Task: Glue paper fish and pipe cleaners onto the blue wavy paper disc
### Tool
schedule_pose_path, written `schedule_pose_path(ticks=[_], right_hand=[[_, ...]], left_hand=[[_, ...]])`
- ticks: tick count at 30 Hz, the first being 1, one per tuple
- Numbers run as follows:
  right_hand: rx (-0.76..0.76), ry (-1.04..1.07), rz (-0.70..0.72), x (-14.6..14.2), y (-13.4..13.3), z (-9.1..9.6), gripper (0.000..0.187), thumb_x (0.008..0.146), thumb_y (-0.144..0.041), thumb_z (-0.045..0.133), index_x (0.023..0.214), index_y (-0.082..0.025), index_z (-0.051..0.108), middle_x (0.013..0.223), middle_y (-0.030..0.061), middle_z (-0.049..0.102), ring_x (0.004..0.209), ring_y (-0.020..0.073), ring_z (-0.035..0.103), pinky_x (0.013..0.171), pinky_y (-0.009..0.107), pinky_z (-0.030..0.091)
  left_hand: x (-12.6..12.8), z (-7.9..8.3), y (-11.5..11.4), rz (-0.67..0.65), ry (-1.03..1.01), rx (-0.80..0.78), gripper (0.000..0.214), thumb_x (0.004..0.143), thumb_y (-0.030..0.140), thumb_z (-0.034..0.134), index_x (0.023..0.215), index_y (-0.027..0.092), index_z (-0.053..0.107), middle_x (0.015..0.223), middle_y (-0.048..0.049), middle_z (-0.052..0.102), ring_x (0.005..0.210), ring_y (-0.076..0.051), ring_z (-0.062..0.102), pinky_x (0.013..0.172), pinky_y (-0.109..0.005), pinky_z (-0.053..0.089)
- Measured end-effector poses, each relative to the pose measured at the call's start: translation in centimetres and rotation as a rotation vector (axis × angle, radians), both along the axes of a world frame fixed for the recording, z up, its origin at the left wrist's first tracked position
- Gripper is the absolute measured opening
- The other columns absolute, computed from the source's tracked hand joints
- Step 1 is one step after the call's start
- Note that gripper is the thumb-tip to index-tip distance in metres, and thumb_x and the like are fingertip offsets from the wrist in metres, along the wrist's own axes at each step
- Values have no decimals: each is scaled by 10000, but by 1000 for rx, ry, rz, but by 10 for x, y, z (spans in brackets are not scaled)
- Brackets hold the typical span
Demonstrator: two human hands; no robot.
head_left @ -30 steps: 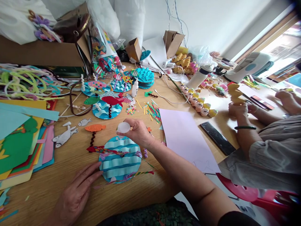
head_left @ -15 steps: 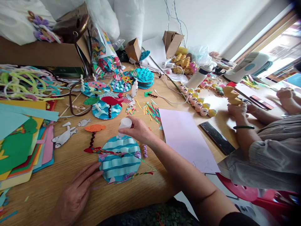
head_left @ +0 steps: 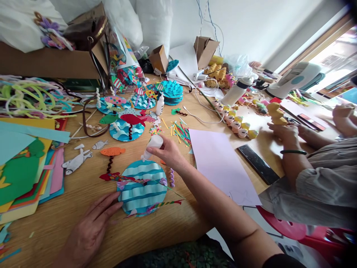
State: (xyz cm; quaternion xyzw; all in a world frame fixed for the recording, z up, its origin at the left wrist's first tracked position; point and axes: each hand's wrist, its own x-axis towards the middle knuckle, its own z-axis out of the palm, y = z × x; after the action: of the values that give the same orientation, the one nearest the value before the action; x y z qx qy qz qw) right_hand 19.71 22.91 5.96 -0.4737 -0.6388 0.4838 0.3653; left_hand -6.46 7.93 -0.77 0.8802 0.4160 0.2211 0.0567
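My right hand (head_left: 169, 152) is closed around a white glue bottle (head_left: 154, 145), tilted with its nozzle down at the far rim of a round blue paper disc (head_left: 143, 191). Pale wavy strips cross the disc, and thin patterned paper strips lie over it. With fingers stretched out, my left hand (head_left: 93, 221) rests on the table, its fingertips at the disc's left edge. An orange paper fish (head_left: 113, 151) on a dark curled pipe cleaner (head_left: 110, 163) lies just beyond the disc. To the right of the disc is a purple curled pipe cleaner (head_left: 172, 178).
Coloured paper sheets (head_left: 36, 167) are stacked at left. Finished fish discs (head_left: 126, 128) and another glue bottle (head_left: 160, 104) stand farther back. A lilac sheet (head_left: 220, 163) and a black phone (head_left: 257, 163) lie at right. Another person's hands (head_left: 284, 132) hold a yellow piece.
My right hand has shifted slightly to the right, and the glue bottle now leans more, its nozzle pointing down-left. My left hand has stayed in place.
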Motion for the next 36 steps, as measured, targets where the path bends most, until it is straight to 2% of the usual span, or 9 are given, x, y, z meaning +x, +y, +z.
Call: schedule_pose_path(ticks=[8,14,26,31,36], right_hand=[[95,-159,64,-5,-3,2,302,680,-409,669,829,-174,553,724,-23,580,657,107,523,578,207,377],[162,-194,131,-8,-4,12,232,666,-351,702,753,-173,582,711,-36,589,684,104,533,629,205,370],[115,-235,162,-5,-5,17,244,651,-342,717,741,-151,594,701,-25,585,668,106,530,621,218,365],[65,-195,108,-1,-4,18,242,640,-329,723,738,-156,585,684,-32,585,637,98,527,612,213,372],[67,-148,95,0,-3,13,274,648,-372,709,764,-164,574,694,-28,587,639,104,529,591,211,372]], left_hand=[[2,4,0,28,-35,-50,425,824,228,438,1237,311,494,1303,13,529,1148,-161,530,969,-251,426],[2,5,0,17,-43,-58,424,825,228,438,1238,302,496,1311,10,521,1151,-158,527,967,-236,425],[1,3,0,3,8,-28,423,829,216,431,1244,279,486,1338,4,493,1164,-153,512,975,-242,416],[0,1,0,-10,-22,-16,458,816,208,431,1262,304,466,1331,18,501,1162,-156,516,975,-245,415],[1,2,0,-15,-5,-14,454,816,185,429,1260,269,463,1340,-11,489,1174,-152,501,999,-239,381]])
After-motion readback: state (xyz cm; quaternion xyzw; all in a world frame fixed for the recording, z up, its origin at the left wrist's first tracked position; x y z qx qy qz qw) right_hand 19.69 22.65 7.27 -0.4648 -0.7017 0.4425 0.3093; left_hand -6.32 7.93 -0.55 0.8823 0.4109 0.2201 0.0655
